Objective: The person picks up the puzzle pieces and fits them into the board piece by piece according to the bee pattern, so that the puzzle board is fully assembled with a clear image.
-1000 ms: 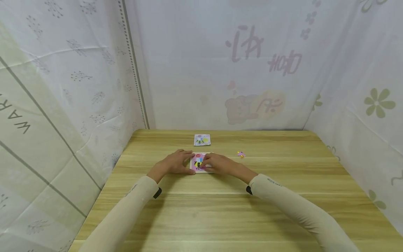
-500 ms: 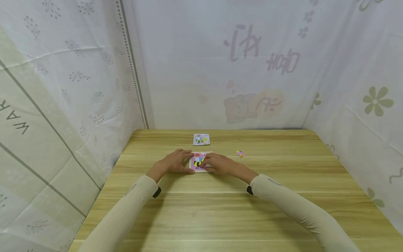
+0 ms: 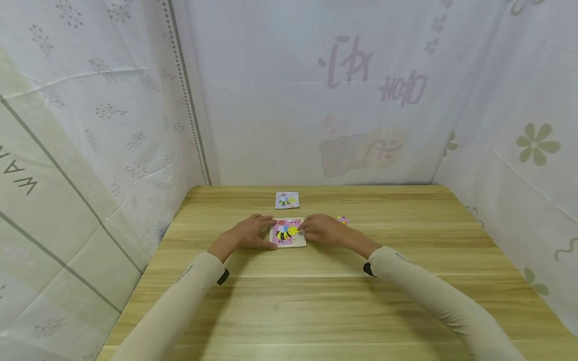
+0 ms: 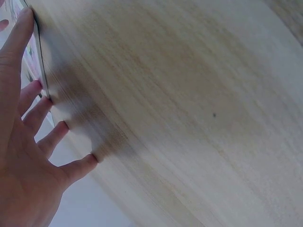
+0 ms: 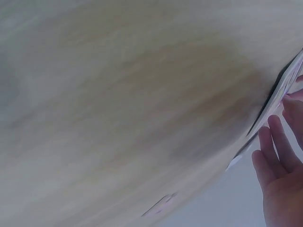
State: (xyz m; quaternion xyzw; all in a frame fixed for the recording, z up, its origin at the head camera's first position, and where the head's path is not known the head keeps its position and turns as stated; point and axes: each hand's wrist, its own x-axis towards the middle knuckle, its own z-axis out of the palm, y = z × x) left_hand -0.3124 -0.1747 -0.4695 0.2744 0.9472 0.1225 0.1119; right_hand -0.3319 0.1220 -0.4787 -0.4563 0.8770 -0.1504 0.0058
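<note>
A square wooden jigsaw puzzle board (image 3: pixel 283 241) with a bee picture lies on the table. Pink and coloured pieces cover much of it; bare wood shows at its lower right. My left hand (image 3: pixel 250 232) steadies the left side, thumb at the near corner and index finger at the far corner. In the left wrist view its fingers (image 4: pixel 40 116) are spread and nearly straight, some on the tabletop. My right hand (image 3: pixel 326 229) is at the right edge, index fingertip touching the board beside the bee's yellow head. No piece shows between its finger and thumb.
A paper card (image 3: pixel 287 200) with the same bee picture lies beyond the board. Right of it, partly behind my right hand, lies a pink and yellow puzzle piece or pieces (image 3: pixel 343 219). The wooden table (image 3: pixel 280 306) meets fabric curtains at the back and sides.
My right hand has shifted right from the board's middle, uncovering the bee's yellow head and the bare lower right. My left hand keeps its place on the board.
</note>
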